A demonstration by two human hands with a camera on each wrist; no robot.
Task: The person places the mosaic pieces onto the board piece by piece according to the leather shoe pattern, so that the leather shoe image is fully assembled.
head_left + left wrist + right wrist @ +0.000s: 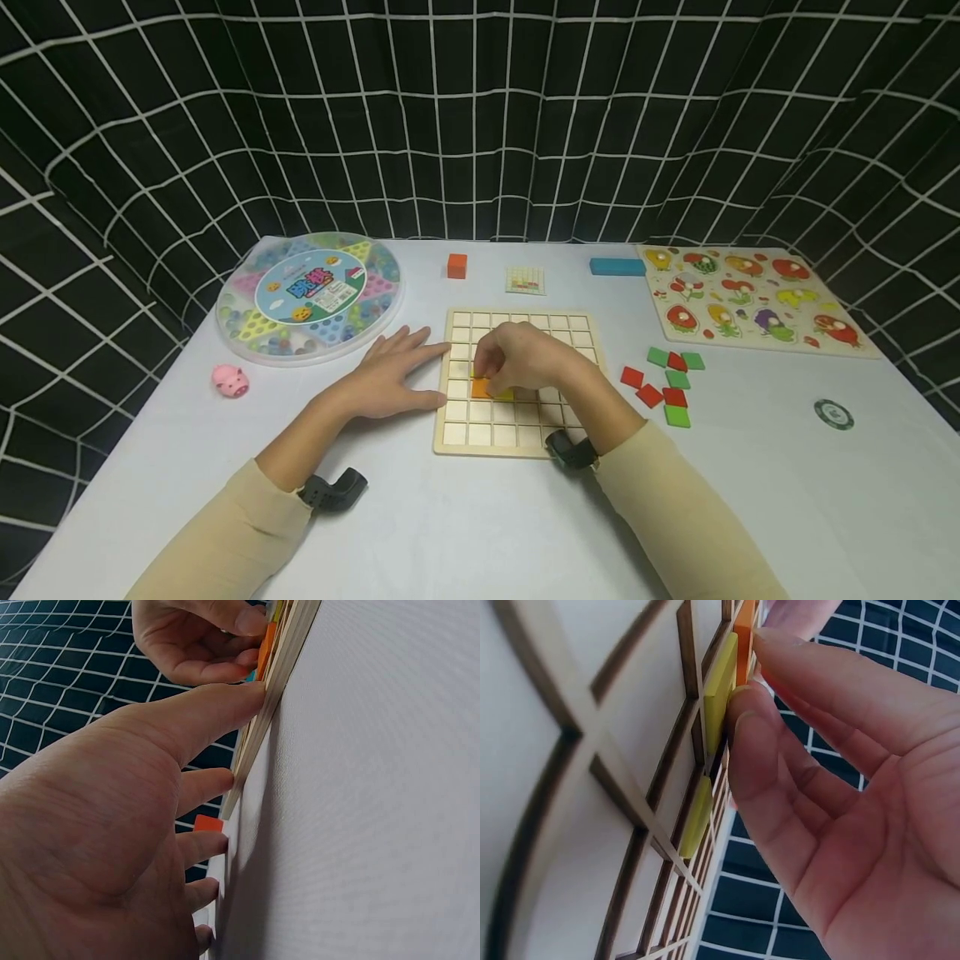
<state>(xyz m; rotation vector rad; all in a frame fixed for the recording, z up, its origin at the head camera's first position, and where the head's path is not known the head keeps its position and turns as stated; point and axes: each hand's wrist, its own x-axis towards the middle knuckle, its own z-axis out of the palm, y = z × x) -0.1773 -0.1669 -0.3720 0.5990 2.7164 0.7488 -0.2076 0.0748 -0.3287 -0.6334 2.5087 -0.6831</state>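
Observation:
A wooden grid board lies flat on the table. My left hand is spread beside it, its thumb and index finger touching the board's left edge. Over the board's left half, my right hand has thumb and fingers curled down at an orange square tile, which it seems to pinch. A yellow tile sits right by the fingertips, and a second yellow tile lies in another cell. The fingers partly cover these tiles in the head view.
Several loose red tiles and green tiles lie right of the board. Behind stand an orange cube, a small pattern card and a blue bar. A round marble game, pink pig, fruit puzzle and chip sit around.

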